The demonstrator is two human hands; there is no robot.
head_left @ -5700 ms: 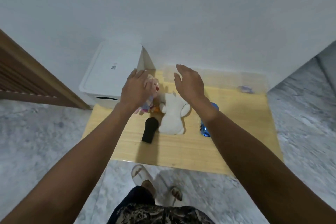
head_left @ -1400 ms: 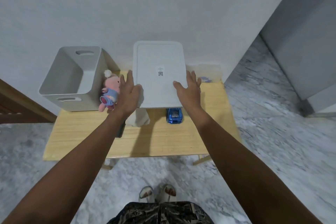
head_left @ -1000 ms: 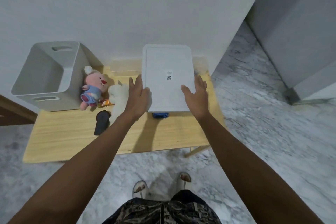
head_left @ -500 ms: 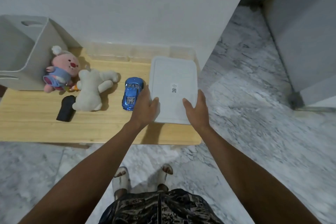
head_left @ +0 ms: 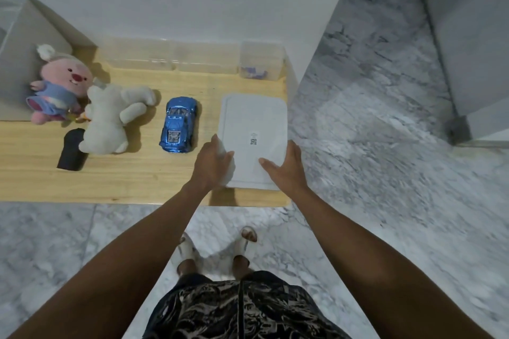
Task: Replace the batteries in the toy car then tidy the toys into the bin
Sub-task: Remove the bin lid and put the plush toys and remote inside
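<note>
The blue toy car [head_left: 179, 125] lies on the wooden table [head_left: 132, 179], its long axis running roughly from 7 o'clock to 1 o'clock; which end is the nose is hard to say. Its body is glossy, metallic-looking paint. At its 3 o'clock, just beside it, a flat white lid [head_left: 253, 129] with rounded corners (a small square code label printed near its middle) rests on the table's right end. The left hand [head_left: 213, 165] grips the lid's near-left edge, fingers curled over it; the right hand [head_left: 285, 166] holds the near-right corner, thumb on top.

At the car's 9 o'clock lies a fuzzy white plush [head_left: 113, 118], touching a pink plush [head_left: 60, 85] in a blue outfit. A matte black cylinder [head_left: 71, 153] sits at the white plush's 8 o'clock.

The grey bin [head_left: 24, 63] stands at far left, interior unseen. At 12 o'clock, a clear plastic box [head_left: 260, 63] holds small purple pieces.
</note>
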